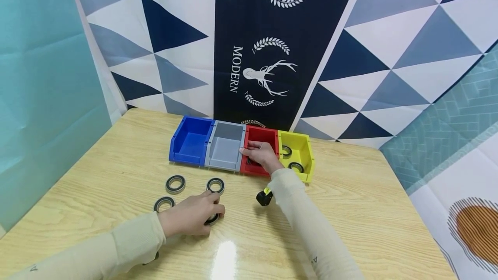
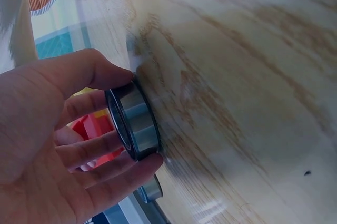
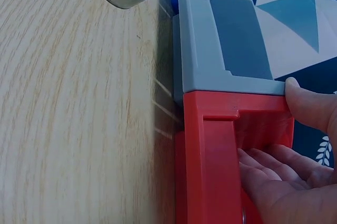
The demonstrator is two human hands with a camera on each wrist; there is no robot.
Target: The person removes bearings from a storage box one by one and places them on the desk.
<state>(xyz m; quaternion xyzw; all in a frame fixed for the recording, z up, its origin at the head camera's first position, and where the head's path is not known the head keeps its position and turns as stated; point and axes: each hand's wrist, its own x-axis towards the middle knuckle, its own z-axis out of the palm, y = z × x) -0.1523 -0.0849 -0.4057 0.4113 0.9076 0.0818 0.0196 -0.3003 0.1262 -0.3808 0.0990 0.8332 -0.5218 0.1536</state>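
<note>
My left hand is low over the table at centre-left. In the left wrist view, its thumb and fingers grip a ball bearing with dark seals by its outer rim, at the tabletop. My right hand reaches into the red bin. In the right wrist view, its fingers are extended inside the bin, and the thumb is at the wall beside the grey bin. A dark ring shows partly under this hand in the head view. Three more bearings lie near my left hand, one being the bearing just beyond it.
The blue bin stands left of the grey one, all joined in a row along the back. The yellow bin at the right end holds two bearings. A patterned cloth hangs behind the wooden table.
</note>
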